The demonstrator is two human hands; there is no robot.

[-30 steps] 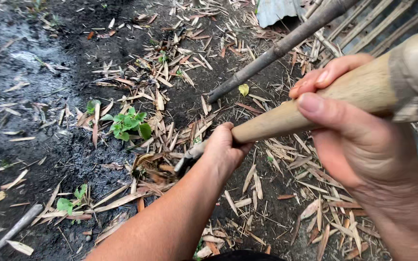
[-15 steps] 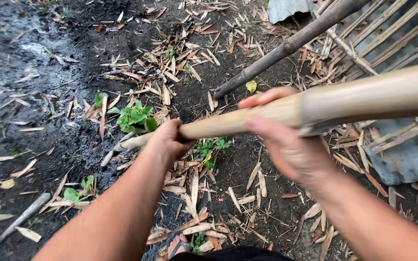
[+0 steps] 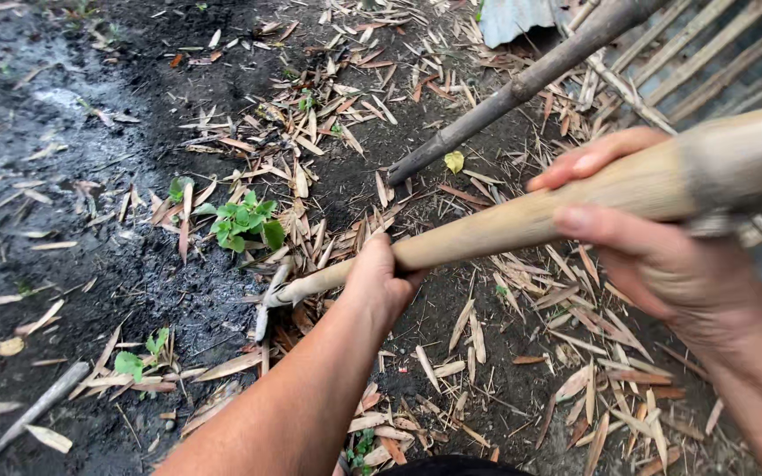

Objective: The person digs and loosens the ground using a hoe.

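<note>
So my left hand is clamped low on the wooden handle, my right hand wrapped around it higher up. The blade sits just past my left fist, beside a small green plant.

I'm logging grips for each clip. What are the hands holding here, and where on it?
Both grip one long wooden handle of a digging tool: the left hand low, near the blade end, the right hand higher up the shaft.

Wooden handle's upper end beyond the right edge; its pale blade partly under dry leaves.
</note>
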